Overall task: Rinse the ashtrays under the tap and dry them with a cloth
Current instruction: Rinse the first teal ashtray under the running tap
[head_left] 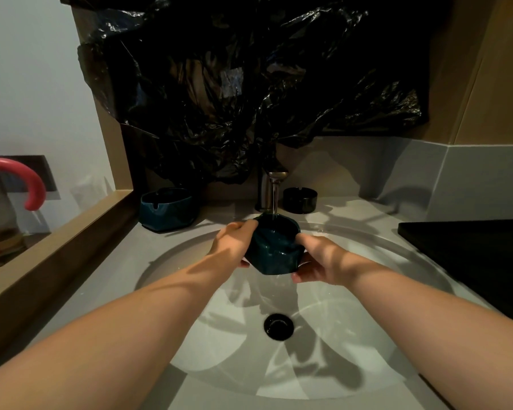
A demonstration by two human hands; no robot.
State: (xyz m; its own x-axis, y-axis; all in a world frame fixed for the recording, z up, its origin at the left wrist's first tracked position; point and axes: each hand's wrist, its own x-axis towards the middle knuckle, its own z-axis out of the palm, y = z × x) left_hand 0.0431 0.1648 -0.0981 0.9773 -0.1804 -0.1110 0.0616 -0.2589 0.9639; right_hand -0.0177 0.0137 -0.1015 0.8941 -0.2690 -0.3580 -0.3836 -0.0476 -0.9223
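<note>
A dark teal ashtray (274,247) is held over the sink basin (190,261), tilted toward me, right under the tap (274,177). A thin stream of water runs from the spout into it. My left hand (234,241) grips its left side, fingers curled over the rim. My right hand (317,258) grips its right side from below and beside. A second teal ashtray (168,208) stands on the counter at the back left. A black round ashtray (299,199) stands right of the tap.
A black plastic sheet (249,84) hangs over the wall behind the tap. A dark flat slab (471,247) lies on the counter at the right. The drain (278,326) sits mid-basin. A wooden ledge (57,247) runs along the left, with a pink hooked object (27,179) beyond.
</note>
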